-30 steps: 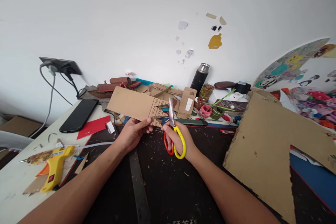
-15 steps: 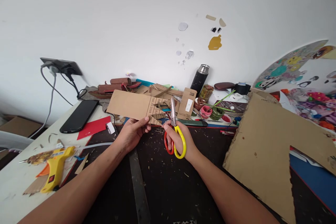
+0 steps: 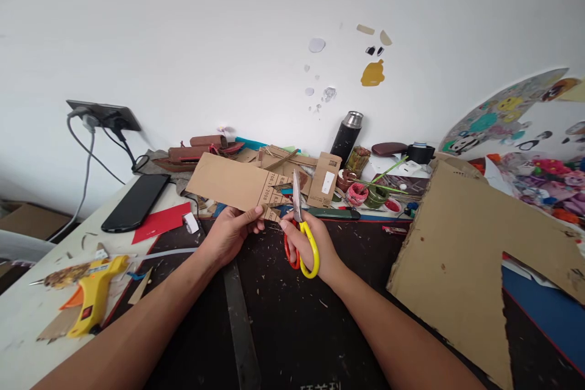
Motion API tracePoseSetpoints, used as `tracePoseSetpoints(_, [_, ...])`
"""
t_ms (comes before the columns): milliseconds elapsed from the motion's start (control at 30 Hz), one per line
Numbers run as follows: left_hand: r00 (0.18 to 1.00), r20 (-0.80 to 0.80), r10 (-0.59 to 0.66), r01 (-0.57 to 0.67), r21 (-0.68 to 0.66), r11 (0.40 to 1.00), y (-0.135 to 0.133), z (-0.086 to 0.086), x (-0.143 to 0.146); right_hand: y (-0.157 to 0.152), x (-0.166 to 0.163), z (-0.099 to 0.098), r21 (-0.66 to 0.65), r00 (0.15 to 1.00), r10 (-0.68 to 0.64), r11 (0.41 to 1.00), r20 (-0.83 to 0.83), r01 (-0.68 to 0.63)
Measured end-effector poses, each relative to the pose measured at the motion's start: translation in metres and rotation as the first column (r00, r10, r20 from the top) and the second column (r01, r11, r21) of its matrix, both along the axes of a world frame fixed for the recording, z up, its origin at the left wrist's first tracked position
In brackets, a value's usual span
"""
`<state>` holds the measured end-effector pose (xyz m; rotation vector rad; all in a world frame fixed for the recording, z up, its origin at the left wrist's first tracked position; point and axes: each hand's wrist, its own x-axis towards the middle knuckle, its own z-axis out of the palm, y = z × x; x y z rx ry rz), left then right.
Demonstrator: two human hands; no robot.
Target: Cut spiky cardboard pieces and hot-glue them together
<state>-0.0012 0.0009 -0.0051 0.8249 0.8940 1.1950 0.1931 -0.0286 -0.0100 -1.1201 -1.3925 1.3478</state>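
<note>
My left hand pinches the lower right edge of a brown cardboard strip, holding it up over the dark work mat. My right hand grips a pair of scissors with one yellow and one red handle. The blades point up and meet the printed, jagged right end of the strip.
A yellow hot glue gun lies at the left with a red card and a black phone. A big notched cardboard sheet covers the right. A black flask, paint pots and scraps crowd the back.
The scissors and my right hand have shifted slightly left, closer to my left hand. The cardboard strip stays held in much the same place.
</note>
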Motion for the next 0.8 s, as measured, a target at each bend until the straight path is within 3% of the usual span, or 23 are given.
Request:
tracePoseSetpoints(467, [0.989,0.133,0.072,-0.063,-0.072,0.995,0.0019,0.0029,-0.0014,0.0001,0.0017,0.0004,0.028,0.998,-0.054,0.998,-0.018,0.055])
tracePoseSetpoints(800, [0.997,0.077,0.026,-0.024,-0.031,0.999,0.0021,0.0002,-0.0002,-0.0022,0.0017,-0.0036,0.057,0.991,-0.112,0.992,0.066,0.109])
